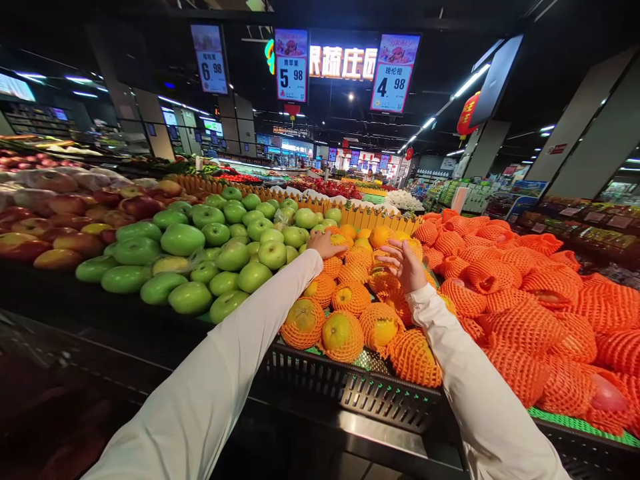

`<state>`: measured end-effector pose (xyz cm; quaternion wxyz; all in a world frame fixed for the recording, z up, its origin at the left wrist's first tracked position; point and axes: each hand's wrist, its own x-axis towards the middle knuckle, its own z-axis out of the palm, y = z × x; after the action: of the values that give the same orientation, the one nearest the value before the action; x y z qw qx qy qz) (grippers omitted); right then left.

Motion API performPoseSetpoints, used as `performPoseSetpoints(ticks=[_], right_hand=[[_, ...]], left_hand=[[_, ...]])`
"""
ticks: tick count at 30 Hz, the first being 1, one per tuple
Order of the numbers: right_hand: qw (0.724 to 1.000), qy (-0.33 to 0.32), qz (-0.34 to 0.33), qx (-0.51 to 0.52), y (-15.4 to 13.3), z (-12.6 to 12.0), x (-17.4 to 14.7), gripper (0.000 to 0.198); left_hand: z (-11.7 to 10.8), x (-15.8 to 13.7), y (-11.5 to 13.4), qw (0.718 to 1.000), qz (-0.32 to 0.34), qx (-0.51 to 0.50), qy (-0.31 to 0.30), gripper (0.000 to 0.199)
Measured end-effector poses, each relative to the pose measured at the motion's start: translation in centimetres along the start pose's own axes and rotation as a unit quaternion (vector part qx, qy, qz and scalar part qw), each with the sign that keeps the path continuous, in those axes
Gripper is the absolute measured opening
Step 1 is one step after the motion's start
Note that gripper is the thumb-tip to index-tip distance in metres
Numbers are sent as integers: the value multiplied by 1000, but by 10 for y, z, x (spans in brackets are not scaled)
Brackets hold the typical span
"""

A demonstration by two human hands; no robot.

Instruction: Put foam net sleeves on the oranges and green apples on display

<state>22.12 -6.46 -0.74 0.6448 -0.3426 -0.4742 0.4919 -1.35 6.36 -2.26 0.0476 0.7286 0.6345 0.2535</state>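
Both arms, in white sleeves, reach over a pile of oranges (351, 297), many wrapped in orange foam nets. At the back left of the pile, my left hand (326, 245) lies against the fruit beside the green apples (235, 257). Its fingers stretch to the right, and their tips are partly hard to make out. My right hand (406, 264) is raised over the right side of the oranges, fingers apart and bent toward the left. I see nothing held in it. One bare orange (381, 236) sits just behind the right hand.
A black slatted basket edge (350, 387) borders the front of the oranges. Fruit in red-orange foam nets (520, 300) fills the right side. Red apples (65, 220) lie at far left. Behind runs a low wooden picket fence (370, 219); price signs (395, 73) hang overhead.
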Motion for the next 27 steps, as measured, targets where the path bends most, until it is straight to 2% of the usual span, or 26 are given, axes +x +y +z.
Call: performPoseSetpoints(ticks=[3,6,10,13,16,18,23,27], right_hand=[[995,80,-56,3,-3,-4,4,66],[979,169,-113,-4,-7,-9,8,70],[959,227,-164,-28,-6,-12,12,69],[949,242,-195,-60,-1,-14,15,63],[937,240,-229,-108,5,-17,17,57],[928,234,-252,-146,8,-19,18,53],[909,216,-285,-214,5,-15,10,46],[901,205,-292,-248,2,-10,5,44]], left_hand=[[-1,-5,5,1000,-13,16,-12,93],[-2,-8,11,998,-30,33,-35,94],[-13,2,18,995,-27,63,-76,91],[-33,18,21,994,-25,50,-90,79],[-50,32,25,998,-26,26,-43,66],[-53,37,26,1000,-25,12,-11,52],[-32,48,30,999,-46,1,-1,28],[-12,63,43,998,-27,1,64,15]])
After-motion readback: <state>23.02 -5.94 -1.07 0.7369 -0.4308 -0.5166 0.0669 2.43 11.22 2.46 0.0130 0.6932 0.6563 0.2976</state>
